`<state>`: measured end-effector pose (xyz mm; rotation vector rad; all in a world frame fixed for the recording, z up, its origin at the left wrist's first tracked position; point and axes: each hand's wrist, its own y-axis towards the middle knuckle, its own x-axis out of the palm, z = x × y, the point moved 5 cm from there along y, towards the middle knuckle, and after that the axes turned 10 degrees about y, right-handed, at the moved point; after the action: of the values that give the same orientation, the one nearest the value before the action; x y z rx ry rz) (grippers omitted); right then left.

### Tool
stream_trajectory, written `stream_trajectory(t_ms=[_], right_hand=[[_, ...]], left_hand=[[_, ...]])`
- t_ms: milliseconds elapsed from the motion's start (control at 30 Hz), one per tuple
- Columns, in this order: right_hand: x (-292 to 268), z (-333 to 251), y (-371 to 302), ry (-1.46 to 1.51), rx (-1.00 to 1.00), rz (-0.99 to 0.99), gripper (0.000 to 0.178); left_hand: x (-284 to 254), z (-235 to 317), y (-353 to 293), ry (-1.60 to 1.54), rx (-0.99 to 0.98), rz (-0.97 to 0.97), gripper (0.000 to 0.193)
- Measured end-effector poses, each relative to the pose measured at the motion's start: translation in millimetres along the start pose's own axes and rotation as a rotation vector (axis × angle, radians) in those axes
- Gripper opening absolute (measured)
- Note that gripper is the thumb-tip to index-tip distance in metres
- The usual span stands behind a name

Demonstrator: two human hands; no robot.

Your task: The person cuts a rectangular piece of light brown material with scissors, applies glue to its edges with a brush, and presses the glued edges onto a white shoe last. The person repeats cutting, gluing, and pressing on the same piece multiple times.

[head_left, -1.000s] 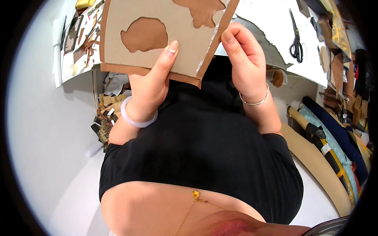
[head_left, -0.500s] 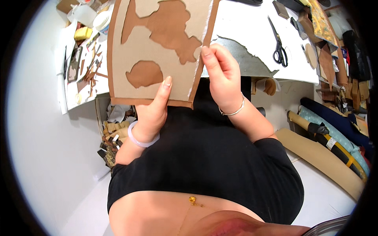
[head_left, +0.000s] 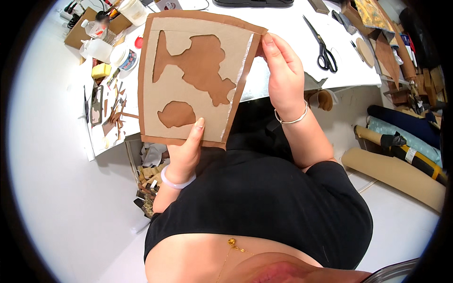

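Observation:
Between my hands is a brown leather panel (head_left: pixel 184 15) with a beige layer (head_left: pixel 165 92) on its face. Irregular cut-out shapes in the beige layer show brown beneath, and a ragged whitish strip runs down its right side. My left hand (head_left: pixel 186 153) grips the bottom edge, thumb on the face and the other fingers hidden behind. At the upper right corner, my right hand (head_left: pixel 285 73) pinches the brown border between thumb and fingers. The panel is held up, tilted, in front of the white table (head_left: pixel 349 78).
Black scissors (head_left: pixel 323 49) lie on the table to the right. On the left are brown scraps (head_left: pixel 115 115), a phone (head_left: pixel 96 106), a yellow block (head_left: pixel 101 71) and a white tub (head_left: pixel 124 57). Rolled materials (head_left: pixel 401 137) lean at the right, beside a large tan sheet (head_left: pixel 391 172).
My right hand has slid up from the panel's right side to its upper right corner. The whole panel has come lower in view, so its top edge now shows. My left hand keeps its grip.

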<state>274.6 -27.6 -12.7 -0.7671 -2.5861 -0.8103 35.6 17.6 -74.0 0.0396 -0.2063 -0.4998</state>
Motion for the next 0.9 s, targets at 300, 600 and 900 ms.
stream_trajectory(t_ms=[300, 600, 900], right_hand=[[-6.6, -1.3, -2.1, 0.036, 0.043, 0.014, 0.026], [-23.1, -7.8, 7.7, 0.089, 0.128, -0.025, 0.021], [-31.1, -14.2, 32.0, -0.043, 0.209, -0.149, 0.025]], left_hand=[[-2.8, 3.4, -2.6, 0.151, 0.075, 0.021, 0.044], [-24.8, 0.3, -1.6, 0.219, 0.086, -0.159, 0.074], [-52.1, 88.4, 70.1, 0.285, 0.094, -0.23, 0.113]])
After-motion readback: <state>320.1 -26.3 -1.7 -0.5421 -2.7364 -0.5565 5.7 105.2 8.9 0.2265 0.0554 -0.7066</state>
